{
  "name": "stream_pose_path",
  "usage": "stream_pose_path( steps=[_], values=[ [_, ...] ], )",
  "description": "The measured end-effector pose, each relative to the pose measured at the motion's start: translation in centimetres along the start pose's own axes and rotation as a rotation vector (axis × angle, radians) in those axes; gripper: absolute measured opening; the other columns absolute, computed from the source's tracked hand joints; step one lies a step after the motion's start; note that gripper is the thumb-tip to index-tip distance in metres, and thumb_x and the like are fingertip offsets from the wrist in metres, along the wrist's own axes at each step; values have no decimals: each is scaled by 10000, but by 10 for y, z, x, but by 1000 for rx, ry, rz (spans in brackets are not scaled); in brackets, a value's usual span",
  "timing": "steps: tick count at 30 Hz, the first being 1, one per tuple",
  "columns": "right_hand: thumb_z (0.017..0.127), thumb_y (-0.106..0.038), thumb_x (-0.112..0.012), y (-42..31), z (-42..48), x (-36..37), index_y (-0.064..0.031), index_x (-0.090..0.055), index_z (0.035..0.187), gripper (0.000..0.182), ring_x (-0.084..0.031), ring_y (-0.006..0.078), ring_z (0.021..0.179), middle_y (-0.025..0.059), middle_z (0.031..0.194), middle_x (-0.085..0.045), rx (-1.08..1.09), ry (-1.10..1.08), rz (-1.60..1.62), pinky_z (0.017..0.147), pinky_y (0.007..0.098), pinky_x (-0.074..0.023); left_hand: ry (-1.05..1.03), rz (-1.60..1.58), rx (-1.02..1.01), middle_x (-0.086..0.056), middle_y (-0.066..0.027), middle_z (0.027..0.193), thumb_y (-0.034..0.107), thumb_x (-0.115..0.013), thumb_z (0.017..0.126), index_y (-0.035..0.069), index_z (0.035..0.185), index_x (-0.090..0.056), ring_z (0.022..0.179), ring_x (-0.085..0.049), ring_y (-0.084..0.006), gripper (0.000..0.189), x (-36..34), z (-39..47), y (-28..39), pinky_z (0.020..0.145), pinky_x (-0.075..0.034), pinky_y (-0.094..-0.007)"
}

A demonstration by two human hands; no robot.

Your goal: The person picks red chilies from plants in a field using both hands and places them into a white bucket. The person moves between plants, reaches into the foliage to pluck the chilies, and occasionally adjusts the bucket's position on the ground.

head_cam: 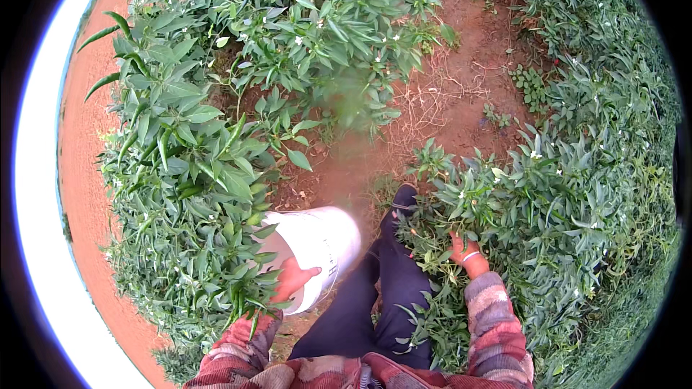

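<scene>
A white plastic bucket (319,243) leans on its side between the left-hand plants and my legs, its mouth towards the left. My left hand (294,279) is at the bucket's rim, thumb outside and fingers hidden inside, closed on the wall. Leaves of a chili pepper plant (238,173) overlap the bucket's mouth and my left forearm; long green chili peppers (164,148) hang on that plant. My right hand (465,254), with a pale band at the wrist, reaches into the chili plant (486,200) on the right. Leaves hide its fingertips, so its grasp is not visible.
Dense chili rows with white flowers stand on both sides. Between them runs a reddish soil path (459,75) with dry stems (427,97) on it. My dark-trousered legs (346,308) and a dark shoe (404,197) are on this path. Bare reddish ground (81,173) lies beyond the left row.
</scene>
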State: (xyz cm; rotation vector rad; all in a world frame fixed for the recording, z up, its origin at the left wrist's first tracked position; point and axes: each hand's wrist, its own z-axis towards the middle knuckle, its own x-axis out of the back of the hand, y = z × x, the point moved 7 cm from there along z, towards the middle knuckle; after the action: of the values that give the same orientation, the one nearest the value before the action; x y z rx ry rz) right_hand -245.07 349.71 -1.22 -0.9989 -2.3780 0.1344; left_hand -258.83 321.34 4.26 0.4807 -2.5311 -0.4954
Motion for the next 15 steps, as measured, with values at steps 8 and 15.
stream_pose_path(
  steps=[8, 15],
  values=[
    [636, -228, -443, 8, 15, 5, -79, -332, 1050, 454, -428, 299, 866, 155, 962, -438, 108, -28, 46, 726, 361, -347, -34, 420, -408, -505, -148, 591, 171, -496, 561, 38, 680, -522, 576, -496, -294, 181, -52, 72, 184, 539, -391, -360],
    [641, -213, -444, -6, 44, 36, -72, -338, 1046, 442, -419, 296, 878, 152, 970, -433, 79, -46, 160, 742, 358, -335, -95, 642, -656, -501, -176, 588, 118, -485, 586, -22, 648, -494, 564, -500, -314, 153, -112, 174, 329, 515, -395, -376]
  ],
)
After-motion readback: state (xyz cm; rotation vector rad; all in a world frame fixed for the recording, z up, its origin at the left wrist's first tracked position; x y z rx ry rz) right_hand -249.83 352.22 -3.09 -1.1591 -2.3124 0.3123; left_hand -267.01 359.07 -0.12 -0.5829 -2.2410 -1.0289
